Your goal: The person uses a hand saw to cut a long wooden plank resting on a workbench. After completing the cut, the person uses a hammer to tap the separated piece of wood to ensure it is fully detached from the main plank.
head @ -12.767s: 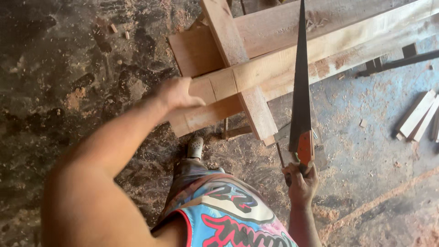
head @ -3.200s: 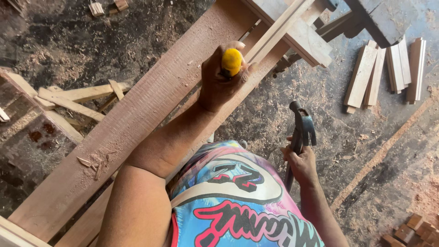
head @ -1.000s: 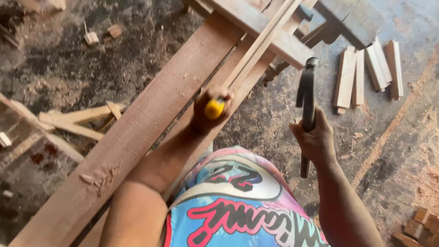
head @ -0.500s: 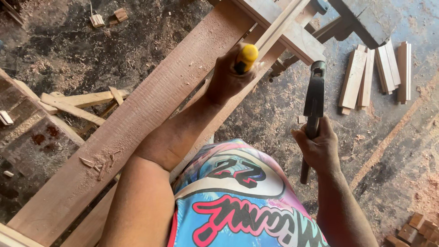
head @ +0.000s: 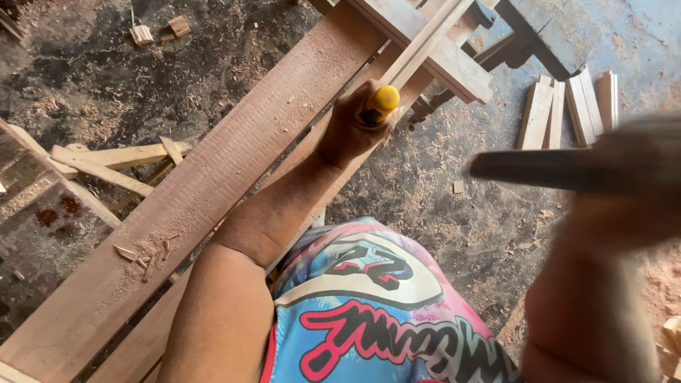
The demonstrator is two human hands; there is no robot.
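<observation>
step: chiselling plank (head: 213, 184) | left hand (head: 351, 131) fingers clenched on yellow-handled chisel (head: 379, 105) | right hand (head: 624, 191) grips blurred hammer (head: 539, 170) | next: squarely strike handle top

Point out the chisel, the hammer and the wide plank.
chisel (head: 381, 103), head view, on its yellow handle end.
hammer (head: 539, 170), head view, on the blurred dark shaft.
wide plank (head: 213, 177), head view, on its bare top face.

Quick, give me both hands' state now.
Left hand: closed on the yellow-handled tool.
Right hand: blurred, closed on the hammer.
</observation>
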